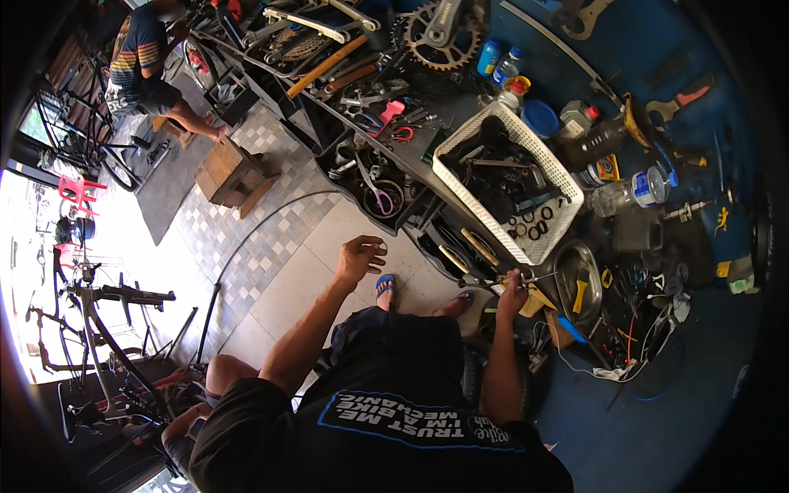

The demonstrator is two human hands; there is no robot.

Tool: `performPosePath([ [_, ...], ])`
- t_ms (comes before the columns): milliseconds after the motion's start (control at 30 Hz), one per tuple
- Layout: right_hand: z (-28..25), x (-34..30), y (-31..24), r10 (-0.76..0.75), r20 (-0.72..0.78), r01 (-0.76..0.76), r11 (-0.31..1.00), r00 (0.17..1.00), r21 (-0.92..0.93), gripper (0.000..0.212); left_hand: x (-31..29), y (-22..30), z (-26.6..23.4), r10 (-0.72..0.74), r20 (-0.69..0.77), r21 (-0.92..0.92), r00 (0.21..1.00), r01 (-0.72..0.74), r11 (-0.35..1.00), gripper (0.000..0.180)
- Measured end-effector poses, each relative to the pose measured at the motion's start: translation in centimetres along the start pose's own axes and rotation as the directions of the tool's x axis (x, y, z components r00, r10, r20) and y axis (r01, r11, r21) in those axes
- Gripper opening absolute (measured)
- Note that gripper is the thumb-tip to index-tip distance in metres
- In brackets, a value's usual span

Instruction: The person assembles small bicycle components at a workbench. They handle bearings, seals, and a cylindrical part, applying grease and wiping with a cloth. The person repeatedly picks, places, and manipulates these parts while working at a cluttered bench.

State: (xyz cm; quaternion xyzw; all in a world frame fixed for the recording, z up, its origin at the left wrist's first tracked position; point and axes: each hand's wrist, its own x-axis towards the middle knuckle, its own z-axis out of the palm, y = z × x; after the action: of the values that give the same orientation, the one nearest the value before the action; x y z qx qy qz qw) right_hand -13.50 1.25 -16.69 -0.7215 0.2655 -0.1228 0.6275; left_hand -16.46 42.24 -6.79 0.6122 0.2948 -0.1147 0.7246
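My left hand (360, 259) hangs in the air over the tiled floor, its fingers loosely bent and apart, with nothing in it. At the bench's edge my right hand (515, 294) is closed around a slim silvery metal piece whose exact kind I cannot make out. Just beyond that hand stands a white plastic basket (468, 212) with black rings and dark metal parts inside. To its right lies a round metal dish (567, 275) holding a yellow-handled brush (580, 292). Two wooden-handled tools (479, 246) rest in the tray area left of the right hand.
An open drawer (349, 185) with purple-handled scissors (382, 199) juts from the bench. Bottles (633, 193), a chainring (444, 41) and loose tools crowd the bench. On the floor stand a wooden box stool (234, 177) and a bike frame (99, 329). People (144, 57) are at left.
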Motion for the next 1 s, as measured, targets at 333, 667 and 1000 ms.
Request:
performPosePath([
  [333,5.5,-6.9,-12.2,-0.301,0.590,0.391,0.920,0.749,-0.028,0.031,7.6,-5.6,-10.4,-0.116,-0.264,-0.208,0.958,0.061,0.976,0.022],
  [667,27.9,-17.3,-14.7,0.342,0.913,0.876,0.342,0.222,-0.340,0.041,13.4,-7.5,-15.4,-0.161,-0.344,-0.367,0.925,0.026,0.930,0.023],
  [1000,35.4,-19.4,-15.1,0.377,0.864,0.851,0.274,0.333,-0.448,0.024,17.3,-8.6,-16.7,-0.153,-0.401,-0.366,0.903,-0.005,0.930,0.021],
])
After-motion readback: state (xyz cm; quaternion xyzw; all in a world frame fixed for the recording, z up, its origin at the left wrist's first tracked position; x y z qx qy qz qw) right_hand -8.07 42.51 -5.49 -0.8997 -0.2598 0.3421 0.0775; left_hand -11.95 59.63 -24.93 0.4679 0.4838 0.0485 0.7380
